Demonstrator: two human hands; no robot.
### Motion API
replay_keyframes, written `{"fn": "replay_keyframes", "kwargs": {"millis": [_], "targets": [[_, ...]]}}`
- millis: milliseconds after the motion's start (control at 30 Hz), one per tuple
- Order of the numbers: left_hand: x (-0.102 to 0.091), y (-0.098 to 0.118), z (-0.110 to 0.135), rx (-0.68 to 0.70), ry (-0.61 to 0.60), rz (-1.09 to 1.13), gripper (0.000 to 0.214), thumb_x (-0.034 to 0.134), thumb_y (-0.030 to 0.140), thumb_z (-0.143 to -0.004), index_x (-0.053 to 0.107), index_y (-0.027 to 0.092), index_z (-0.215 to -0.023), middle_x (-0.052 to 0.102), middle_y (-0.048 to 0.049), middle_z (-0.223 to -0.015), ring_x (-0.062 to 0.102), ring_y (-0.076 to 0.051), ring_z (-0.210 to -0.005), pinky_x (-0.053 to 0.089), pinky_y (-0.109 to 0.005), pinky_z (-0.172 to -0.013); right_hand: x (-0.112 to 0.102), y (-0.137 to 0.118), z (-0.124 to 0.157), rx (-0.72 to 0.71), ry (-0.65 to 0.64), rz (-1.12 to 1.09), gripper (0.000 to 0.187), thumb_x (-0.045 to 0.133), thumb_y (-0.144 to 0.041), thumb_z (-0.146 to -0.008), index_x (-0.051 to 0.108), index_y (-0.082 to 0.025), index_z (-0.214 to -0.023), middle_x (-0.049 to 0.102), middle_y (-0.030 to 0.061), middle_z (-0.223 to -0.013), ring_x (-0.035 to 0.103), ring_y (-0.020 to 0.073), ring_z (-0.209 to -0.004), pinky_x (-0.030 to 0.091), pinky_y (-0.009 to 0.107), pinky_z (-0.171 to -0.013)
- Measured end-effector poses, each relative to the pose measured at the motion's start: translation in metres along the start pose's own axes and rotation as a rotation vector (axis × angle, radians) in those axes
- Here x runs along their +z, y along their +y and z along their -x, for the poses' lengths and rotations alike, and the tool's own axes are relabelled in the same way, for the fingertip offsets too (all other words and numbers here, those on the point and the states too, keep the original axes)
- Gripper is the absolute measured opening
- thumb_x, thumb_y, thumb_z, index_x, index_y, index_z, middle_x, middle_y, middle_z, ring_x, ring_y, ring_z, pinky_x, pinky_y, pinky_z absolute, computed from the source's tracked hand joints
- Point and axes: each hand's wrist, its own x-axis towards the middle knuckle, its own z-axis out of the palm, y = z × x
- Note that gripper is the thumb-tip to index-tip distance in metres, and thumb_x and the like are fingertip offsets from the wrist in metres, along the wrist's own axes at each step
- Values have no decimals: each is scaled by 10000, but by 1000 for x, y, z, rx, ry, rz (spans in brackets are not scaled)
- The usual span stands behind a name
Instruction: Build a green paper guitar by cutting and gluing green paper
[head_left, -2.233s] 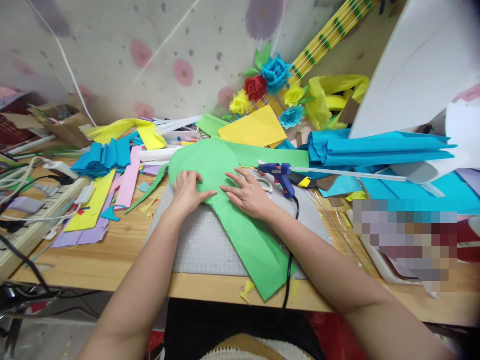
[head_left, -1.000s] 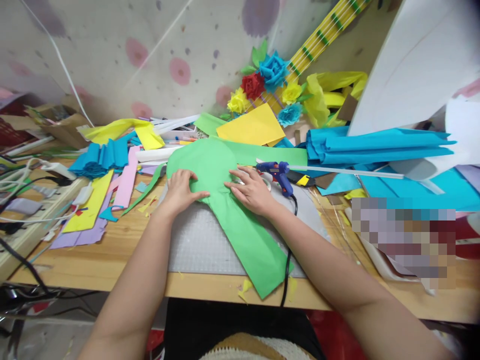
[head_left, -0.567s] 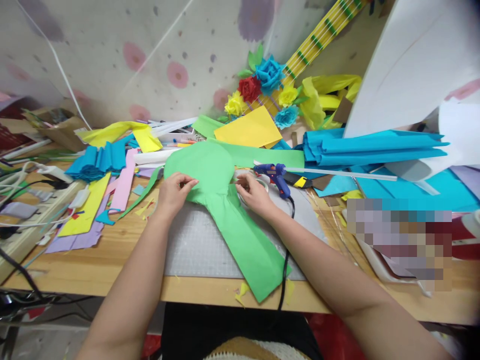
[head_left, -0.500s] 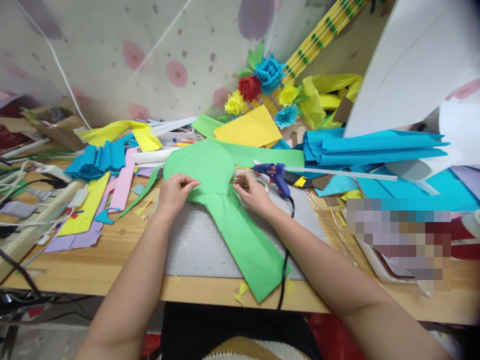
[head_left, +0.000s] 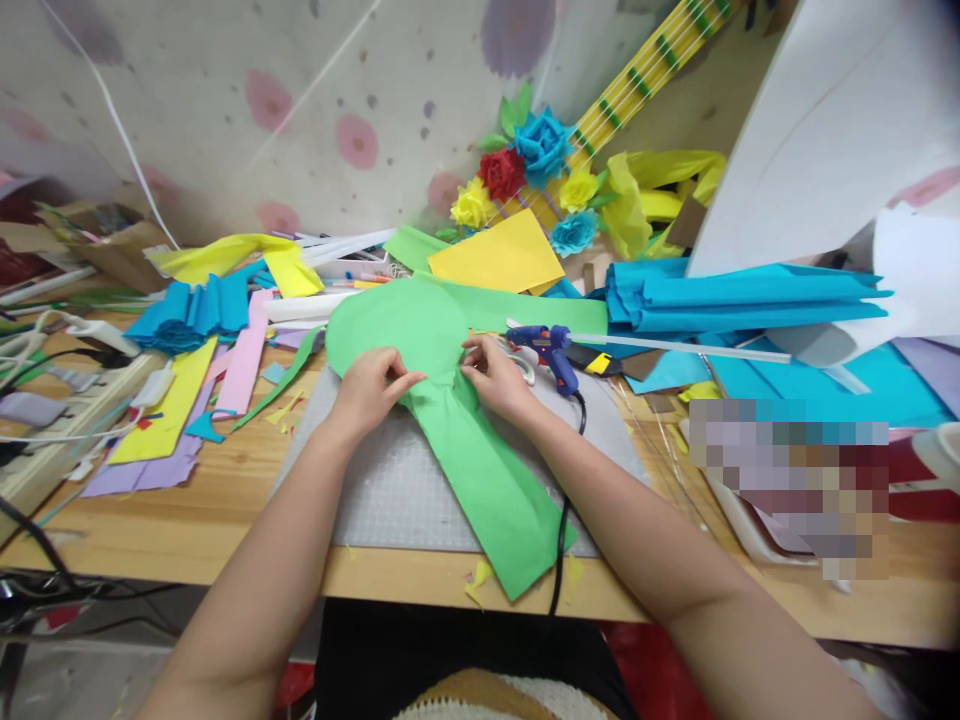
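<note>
A piece of green crepe paper lies before me on a grey cutting mat (head_left: 382, 490). Its broad rounded part (head_left: 397, 325) is at the back, and a gathered, creased strip (head_left: 487, 490) runs from there toward the table's front edge. At the left of the creased join, my left hand (head_left: 371, 390) is closed, thumb and forefinger pinching the paper. My right hand (head_left: 496, 382) pinches the opposite edge of the join. Right beside it rests a blue glue gun (head_left: 547, 350) with a long white glue stick (head_left: 697, 348) sticking out of its back.
A black cord (head_left: 561, 550) drops from the glue gun over the table edge. A yellow-and-black cutter (head_left: 596, 362) lies behind it. Blue crepe paper (head_left: 742, 295) is piled at the right, paper flowers (head_left: 541, 145) stand at the back, and a power strip (head_left: 82, 430) lies at the left.
My left hand has shifted right along the paper, closer to the creased join. My right hand has moved slightly up and left, still at the join's right edge.
</note>
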Motion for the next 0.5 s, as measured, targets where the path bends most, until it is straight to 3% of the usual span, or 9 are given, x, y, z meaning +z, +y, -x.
{"fn": "replay_keyframes", "kwargs": {"millis": [133, 267, 500], "targets": [[-1, -4, 0, -9, 34, -11, 206, 563, 386, -798, 540, 208, -696, 595, -10, -720, 514, -160, -693, 375, -276, -644, 1, 0, -1, 2, 21, -63, 336, 490, -162, -751, 469, -213, -1083, 622, 18, -830, 603, 168, -735, 488, 327, -715], [1, -9, -1, -183, 92, -10, 214, 536, 395, -814, 568, 212, -709, 575, 10, -638, 504, -147, -615, 320, -263, -574, -1, -5, 0, 86, 28, -49, 360, 521, -244, -789, 444, -193, -1137, 637, 54, -899, 621, 175, -730, 498, 340, -708], [-6, -3, 1, -312, 205, -1, 465, 477, 523, -814, 465, 206, -474, 519, 14, -451, 491, -142, -506, 307, -264, -544, -4, -23, 7, 159, -131, 110, 815, 693, -429, -695, 312, -140, -1355, 616, 166, -1136, 622, 257, -974, 492, 397, -814]]}}
